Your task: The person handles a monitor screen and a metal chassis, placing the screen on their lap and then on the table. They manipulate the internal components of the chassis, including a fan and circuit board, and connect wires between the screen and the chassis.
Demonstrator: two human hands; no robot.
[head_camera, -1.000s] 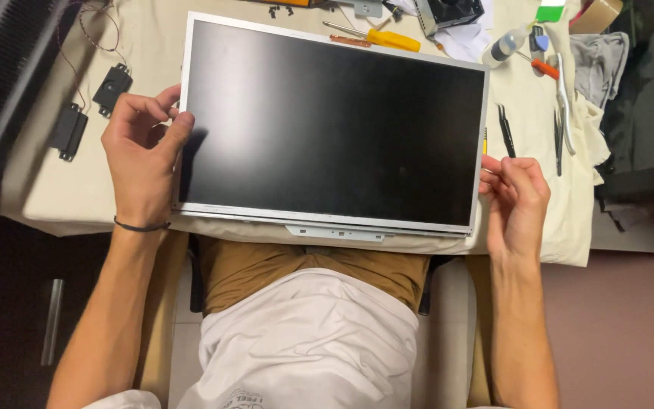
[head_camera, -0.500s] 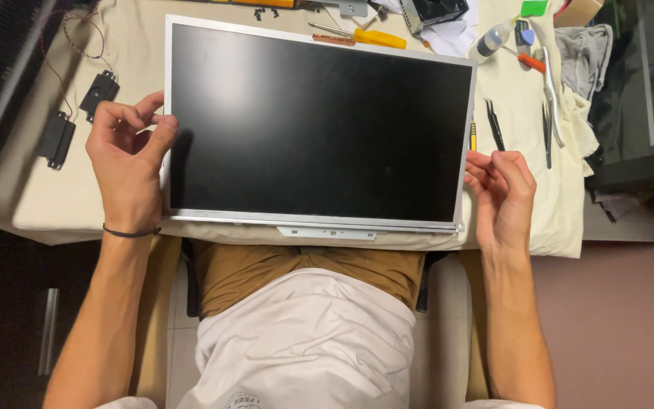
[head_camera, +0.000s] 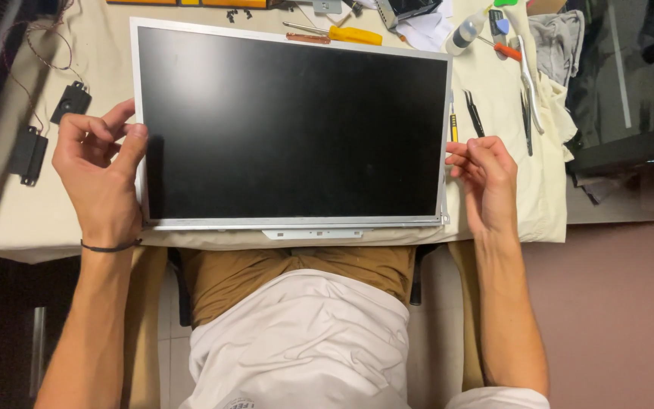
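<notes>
A bare display panel [head_camera: 293, 129] with a dark, unlit glass face and a thin silver frame lies flat on a cloth-covered table [head_camera: 9, 220], its near edge at the table's front, above the person's lap; a narrow metal tab juts from the middle of that edge. The panel's far edge hides part of the tools behind it, where a yellow-handled screwdriver [head_camera: 342, 34] shows; the items along the top of the view are cut off and hard to identify. The left hand [head_camera: 100, 178] pinches the panel's left frame, thumb on the front, the other fingers curled beside the edge. The right hand [head_camera: 486, 178] sits at the right frame, fingertips bunched against it; whether they actually clasp it cannot be told. Tweezers [head_camera: 474, 113] lie just beyond the right hand, and two small black speakers [head_camera: 28, 155] lie left of the panel.
</notes>
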